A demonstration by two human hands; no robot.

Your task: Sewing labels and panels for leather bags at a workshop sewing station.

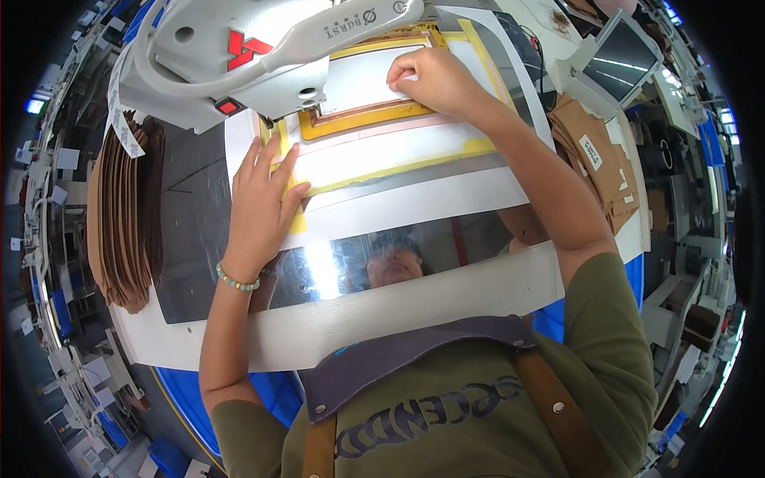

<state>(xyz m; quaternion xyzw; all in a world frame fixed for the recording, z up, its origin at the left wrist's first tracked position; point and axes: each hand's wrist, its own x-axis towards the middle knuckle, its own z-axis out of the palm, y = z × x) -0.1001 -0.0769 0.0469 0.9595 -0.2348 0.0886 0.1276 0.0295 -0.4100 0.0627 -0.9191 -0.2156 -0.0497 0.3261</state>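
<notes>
My left hand (263,191) lies open, fingers stretched over a white board (374,199) edged with yellow tape, just below the machine head (191,56). My right hand (426,84) is closed, thumb and index finger pinched over the white area inside a yellow frame (358,128) on the board; whatever is between the fingertips is too small to make out. The white-grey machine head, with a pale curved handle, hangs over the board's upper left and hides part of it. A polished metal plate (335,255) along the front edge shows a reflection.
A stack of brown cut pieces (119,223) stands on the left of the worktable (398,319). More brown pieces with white labels (610,187) lie at the right, below a screen (617,60). A printed paper strip (125,127) hangs at upper left.
</notes>
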